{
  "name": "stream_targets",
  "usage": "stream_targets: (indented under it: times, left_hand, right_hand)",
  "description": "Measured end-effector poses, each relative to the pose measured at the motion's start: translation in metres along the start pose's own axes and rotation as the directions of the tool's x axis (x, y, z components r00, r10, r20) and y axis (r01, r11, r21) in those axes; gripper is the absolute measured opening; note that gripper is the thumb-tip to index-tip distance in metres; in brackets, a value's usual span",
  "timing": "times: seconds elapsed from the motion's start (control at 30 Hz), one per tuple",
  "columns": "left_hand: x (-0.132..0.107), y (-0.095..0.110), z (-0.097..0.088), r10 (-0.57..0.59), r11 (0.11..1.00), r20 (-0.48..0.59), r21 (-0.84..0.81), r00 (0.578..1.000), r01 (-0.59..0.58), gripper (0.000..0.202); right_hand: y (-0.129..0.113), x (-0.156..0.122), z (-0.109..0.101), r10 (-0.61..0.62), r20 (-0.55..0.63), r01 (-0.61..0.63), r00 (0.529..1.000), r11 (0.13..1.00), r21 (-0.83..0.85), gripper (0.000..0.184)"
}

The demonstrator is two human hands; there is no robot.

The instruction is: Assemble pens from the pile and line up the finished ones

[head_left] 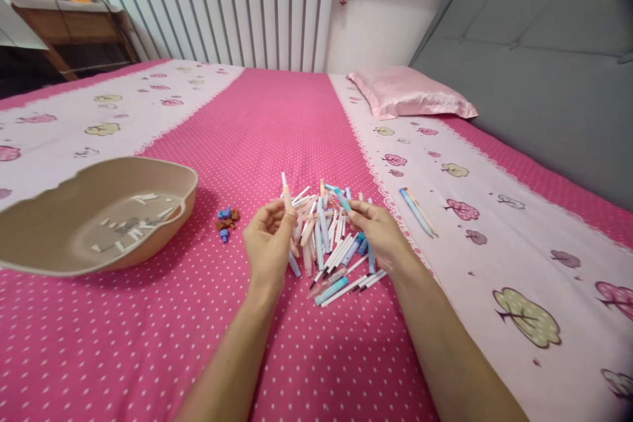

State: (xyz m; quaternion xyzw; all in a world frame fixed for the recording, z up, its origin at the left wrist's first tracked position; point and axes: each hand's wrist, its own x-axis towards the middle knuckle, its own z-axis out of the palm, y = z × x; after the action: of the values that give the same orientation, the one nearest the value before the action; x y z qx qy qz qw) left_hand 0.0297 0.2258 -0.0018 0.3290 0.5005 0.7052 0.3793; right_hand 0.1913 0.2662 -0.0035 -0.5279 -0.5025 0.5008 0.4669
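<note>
A heap of pen parts (pixel 332 237), pink, white and blue barrels and refills, lies on the pink dotted bedspread (pixel 277 125). My left hand (pixel 268 241) is at the heap's left side, its fingers closed round a pale pink pen barrel (pixel 285 192) that stands upright. My right hand (pixel 378 231) rests at the heap's right side, pinching a light blue pen piece (pixel 341 199) between thumb and fingers. Both hands hover just above the heap, a short gap apart.
A beige plastic basin (pixel 93 214) with several white and grey bits inside sits at the left. Small blue and brown caps (pixel 226 219) lie between basin and heap. Two assembled pens (pixel 416 211) lie to the right. A pink pillow (pixel 410 92) and grey headboard (pixel 539 59) are beyond.
</note>
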Motion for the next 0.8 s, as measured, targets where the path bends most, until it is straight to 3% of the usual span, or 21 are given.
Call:
stream_targets:
  times: [0.1, 0.23, 0.53, 0.8]
  left_hand:
    - [-0.001, 0.000, 0.000, 0.019, 0.999, 0.045, 0.039, 0.999, -0.020, 0.030]
    - [-0.005, 0.003, 0.003, 0.046, 0.994, 0.138, 0.092, 0.989, -0.059, 0.027]
    - [-0.013, 0.007, 0.009, 0.052, 0.964, 0.315, 0.233, 0.948, -0.130, 0.022]
    - [-0.018, 0.003, 0.009, 0.077, 0.920, 0.470, 0.306, 0.879, -0.244, 0.018]
  right_hand:
    - [-0.009, -0.004, 0.002, 0.140, 0.068, -0.152, 0.988, 0.959, 0.238, 0.021]
    - [-0.018, -0.008, 0.003, 0.183, 0.088, -0.203, 0.979, 0.910, 0.361, 0.012]
    - [-0.029, -0.017, 0.004, -0.002, 0.089, -0.032, 0.996, 0.926, 0.376, 0.020]
    - [-0.039, -0.024, 0.005, -0.178, 0.050, 0.143, 0.983, 0.905, 0.401, 0.016]
